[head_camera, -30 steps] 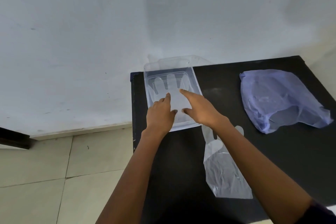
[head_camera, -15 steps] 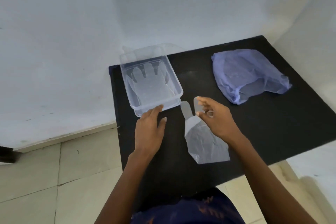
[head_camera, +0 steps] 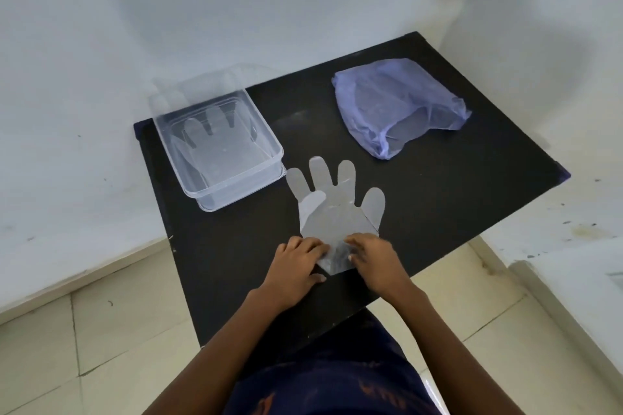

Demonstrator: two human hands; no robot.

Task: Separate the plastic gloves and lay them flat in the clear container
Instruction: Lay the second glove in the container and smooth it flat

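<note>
Thin clear plastic glove (head_camera: 337, 212) lies flat, both hands (head_camera: 337, 259) pinching its cuff.

Both hands, left hand (head_camera: 296, 259) and right hand (head_camera: 372, 258), pressed on the cuff of a clear glove (head_camera: 332, 209) spread flat on the black table (head_camera: 438, 185), clear container (head_camera: 219, 145) far left holding another glove (head_camera: 210, 141), purple bag (head_camera: 397, 104) far right.

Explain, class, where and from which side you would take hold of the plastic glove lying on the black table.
Probably the cuff, from the near edge. The plastic glove lies flat, its glove fingers fanned toward the far wall and its cuff toward the person; the left hand and right hand already rest there. Pinching both cuff corners should let it lift without crumpling toward the clear container.
</note>
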